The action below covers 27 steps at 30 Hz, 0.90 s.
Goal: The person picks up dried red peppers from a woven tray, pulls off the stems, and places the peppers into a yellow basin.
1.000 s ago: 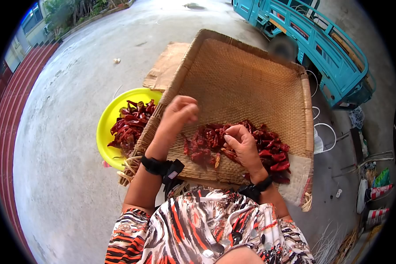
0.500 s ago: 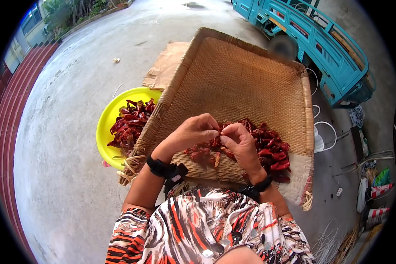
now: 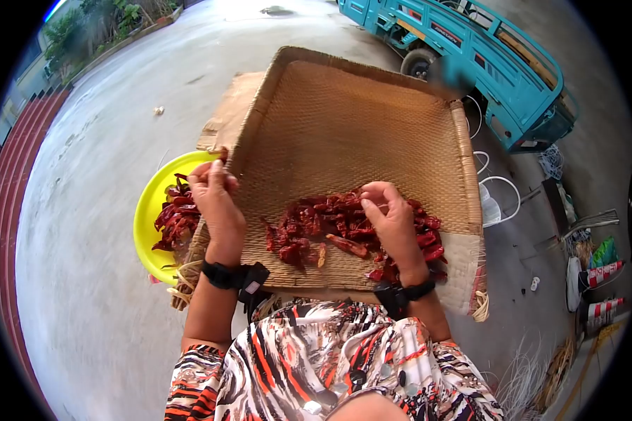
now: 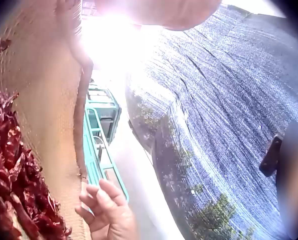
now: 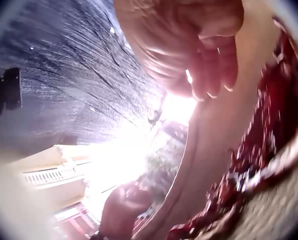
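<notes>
My left hand (image 3: 219, 203) is over the left rim of the woven tray (image 3: 358, 126), next to a yellow basin (image 3: 145, 224). A dried red chili (image 3: 223, 154) shows at its thumb and fingertips, which pinch it. Dried red chilies (image 3: 172, 223) fill much of the basin. My right hand (image 3: 395, 224) hovers over the chili pile (image 3: 309, 221) inside the tray, its fingers loosely bent and thumb a little apart. In the left wrist view the right hand (image 4: 111, 212) shows nothing between its fingers. In the right wrist view the left hand (image 5: 125, 207) is blurred by glare.
Flattened cardboard (image 3: 228, 112) lies behind the tray's left rim. A blue-green cargo tricycle (image 3: 470, 56) is parked at the far right. A white bucket (image 3: 490, 207) sits right of the tray, with metal-legged furniture (image 3: 590, 221) beyond. Red steps (image 3: 31, 161) run along the left.
My left hand came down to meet the right hand over the pile, then swung left to the basin with a chili. The right hand stayed over the pile. The head view shifted slightly.
</notes>
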Motion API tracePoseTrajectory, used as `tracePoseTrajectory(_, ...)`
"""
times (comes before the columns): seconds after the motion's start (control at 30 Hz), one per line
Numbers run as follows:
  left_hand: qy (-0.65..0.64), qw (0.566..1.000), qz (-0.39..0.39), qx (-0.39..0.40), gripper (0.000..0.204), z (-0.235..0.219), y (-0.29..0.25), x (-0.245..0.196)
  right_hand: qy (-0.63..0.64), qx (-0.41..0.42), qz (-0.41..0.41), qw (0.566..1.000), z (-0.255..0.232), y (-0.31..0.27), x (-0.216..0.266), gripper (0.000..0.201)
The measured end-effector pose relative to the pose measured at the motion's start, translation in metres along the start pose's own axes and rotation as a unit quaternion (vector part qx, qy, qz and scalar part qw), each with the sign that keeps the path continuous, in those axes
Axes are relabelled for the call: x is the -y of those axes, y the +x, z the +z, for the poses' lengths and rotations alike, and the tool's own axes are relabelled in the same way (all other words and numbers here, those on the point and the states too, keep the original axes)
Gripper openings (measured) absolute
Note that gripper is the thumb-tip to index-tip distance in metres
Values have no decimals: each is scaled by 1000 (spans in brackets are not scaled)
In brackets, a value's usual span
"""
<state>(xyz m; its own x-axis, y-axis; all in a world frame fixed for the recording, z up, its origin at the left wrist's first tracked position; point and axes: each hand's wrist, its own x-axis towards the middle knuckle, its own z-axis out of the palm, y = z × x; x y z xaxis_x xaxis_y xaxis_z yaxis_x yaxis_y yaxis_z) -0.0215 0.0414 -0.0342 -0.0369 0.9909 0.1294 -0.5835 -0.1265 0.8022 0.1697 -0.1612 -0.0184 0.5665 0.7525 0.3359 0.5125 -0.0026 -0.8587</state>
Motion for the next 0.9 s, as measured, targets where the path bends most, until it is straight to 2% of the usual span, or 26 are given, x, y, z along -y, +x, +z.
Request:
tracePoseTrajectory(0.1, -25, 998, 7, -61, 15, -11, 15, -2, -243, 47, -31, 968, -45, -1, 2, 23)
tracePoseTrajectory(0.17, -26, 995, -1, -93, 16, -16, 24, -9, -292, 91, 62, 950, -72, -8, 10, 26)
tracePoseTrajectory(0.23, -26, 992, 1, -120, 16, -28, 35, -12, -338, 146, 77, 927, -96, -17, -4, 28)
tracePoseTrajectory(0.3, -25, 989, 14, -144, 15, -37, 45, -14, -342, 160, 142, 915, -104, -24, -2, 29)
tracePoseTrajectory(0.33, -11, 984, 11, -175, 23, -34, 44, -16, -351, 159, 122, 915, -104, -27, -6, 30)
tracePoseTrajectory(0.4, -3, 984, 12, -178, 27, -26, 36, -18, -365, 156, 83, 914, -103, -31, -16, 33)
tracePoseTrajectory(0.43, 1, 984, 13, -178, 29, -22, 34, -18, -371, 160, 89, 910, -101, -33, -19, 33)
tracePoseTrajectory(0.53, -12, 994, -19, -104, 31, -22, 31, -7, -398, 173, 94, 896, -94, -31, -18, 34)
tracePoseTrajectory(0.67, 45, 990, -112, 71, 25, -12, 14, 0, -394, 153, 66, 904, -91, -26, -35, 27)
tracePoseTrajectory(0.73, 107, 966, -128, 198, 20, -2, 2, 1, -399, 127, 56, 906, -86, -24, -37, 23)
tracePoseTrajectory(0.83, 163, 906, -212, 329, 17, 10, -13, -3, -273, 113, 44, 954, -73, -17, -14, 18)
tracePoseTrajectory(0.9, 182, 858, -225, 424, 19, 10, -18, 1, -172, 79, 16, 982, -58, -12, 0, 19)
